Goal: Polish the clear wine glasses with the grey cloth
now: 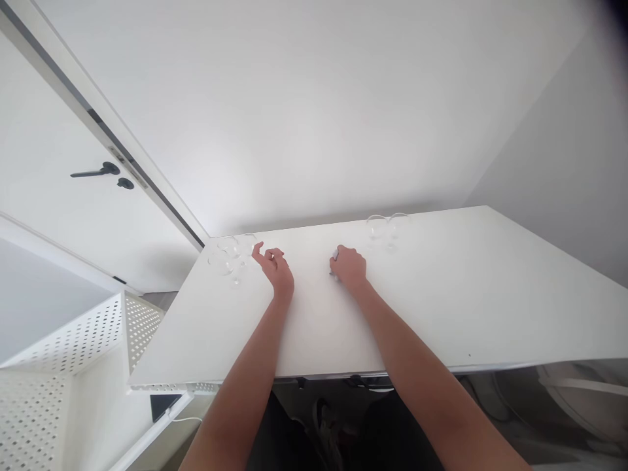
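Observation:
On the left part of the white table [422,301] stands a cluster of several clear stemmed glasses [220,265]. Just right of them is my left hand [275,267], its fingers apart and partly curled, with nothing in it; whether a fingertip touches a glass I cannot tell. My right hand [349,266] is closed near the table's middle. A small light-grey item [335,253] shows at its thumb side, mostly hidden by the fingers, so its kind is unclear. Beyond this hand, to the right, two more clear glasses [377,226] stand near the back edge.
A white wall [314,118] rises behind the table. At the left are a door with a black handle [103,169] and a white perforated panel [98,327]. A tiny dark speck [470,355] lies by the front edge. Dark cables [360,381] run under the table.

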Demonstrator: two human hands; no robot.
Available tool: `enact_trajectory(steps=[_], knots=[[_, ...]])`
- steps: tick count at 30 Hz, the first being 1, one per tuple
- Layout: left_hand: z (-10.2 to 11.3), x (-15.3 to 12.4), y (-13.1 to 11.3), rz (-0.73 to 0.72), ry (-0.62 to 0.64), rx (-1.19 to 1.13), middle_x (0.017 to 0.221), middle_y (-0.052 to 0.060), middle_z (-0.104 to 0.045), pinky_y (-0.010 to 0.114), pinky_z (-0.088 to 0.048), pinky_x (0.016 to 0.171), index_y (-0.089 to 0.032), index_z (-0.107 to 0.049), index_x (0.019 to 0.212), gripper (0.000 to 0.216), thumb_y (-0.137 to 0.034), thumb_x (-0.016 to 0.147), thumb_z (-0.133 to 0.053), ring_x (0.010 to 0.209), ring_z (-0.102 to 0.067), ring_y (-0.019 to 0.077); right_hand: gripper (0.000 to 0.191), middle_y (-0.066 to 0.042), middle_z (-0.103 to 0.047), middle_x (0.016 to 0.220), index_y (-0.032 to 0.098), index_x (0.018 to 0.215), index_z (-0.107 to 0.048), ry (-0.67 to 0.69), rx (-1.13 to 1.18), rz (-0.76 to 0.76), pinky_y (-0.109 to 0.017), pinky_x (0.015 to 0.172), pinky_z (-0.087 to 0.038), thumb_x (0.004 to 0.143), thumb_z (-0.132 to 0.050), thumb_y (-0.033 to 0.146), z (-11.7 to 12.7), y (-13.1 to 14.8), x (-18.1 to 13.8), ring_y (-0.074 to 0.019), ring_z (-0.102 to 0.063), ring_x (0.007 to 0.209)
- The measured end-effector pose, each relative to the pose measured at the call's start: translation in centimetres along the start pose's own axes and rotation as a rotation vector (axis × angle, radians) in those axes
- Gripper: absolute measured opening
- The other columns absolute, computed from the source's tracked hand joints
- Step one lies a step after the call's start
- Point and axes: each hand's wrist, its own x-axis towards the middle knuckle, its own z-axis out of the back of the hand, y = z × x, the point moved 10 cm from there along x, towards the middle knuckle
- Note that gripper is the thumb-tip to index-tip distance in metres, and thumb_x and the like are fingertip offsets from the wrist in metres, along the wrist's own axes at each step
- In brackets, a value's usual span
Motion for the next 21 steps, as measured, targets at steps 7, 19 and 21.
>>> enact_trajectory(steps=[7,19,21], knots=[[2.8,0.8,-1.9,-0.109,-0.109,0.286,0.075,-0.003,-0.064,0.023,-0.041,0.061,-0.025,-0.030,0.154,0.054,-0.030,0.102,-0.042,0.051,-0.046,0.0096,0.018,-0.010,-0.071,0.090,0.019,0.100,-0.063,-0.024,0.007,0.018,-0.030,0.068,-0.045,0.092,-0.056,0.034,-0.1,0.0,0.4,-0.0244,-0.071,0.084],[4.1,2.1,-1.0,-0.088,-0.136,0.592,0.054,-0.008,-0.052,0.024,-0.039,0.062,-0.025,-0.048,0.129,0.031,-0.041,0.103,-0.043,0.054,-0.056,0.0146,0.017,-0.010,-0.072,0.088,0.019,0.097,-0.064,-0.046,0.049,0.048,-0.028,0.065,-0.042,0.091,-0.057,0.034,0.0,0.1,0.2,-0.0219,-0.069,0.078],[3.7,2.0,-1.0,-0.096,-0.111,0.599,0.053,-0.007,-0.053,0.024,-0.038,0.061,-0.025,-0.048,0.121,0.025,-0.042,0.103,-0.043,0.052,-0.055,0.0146,0.017,-0.010,-0.071,0.088,0.019,0.096,-0.064,-0.054,0.065,0.029,-0.028,0.064,-0.041,0.091,-0.057,0.033,0.0,-0.2,0.3,-0.0220,-0.068,0.077]])
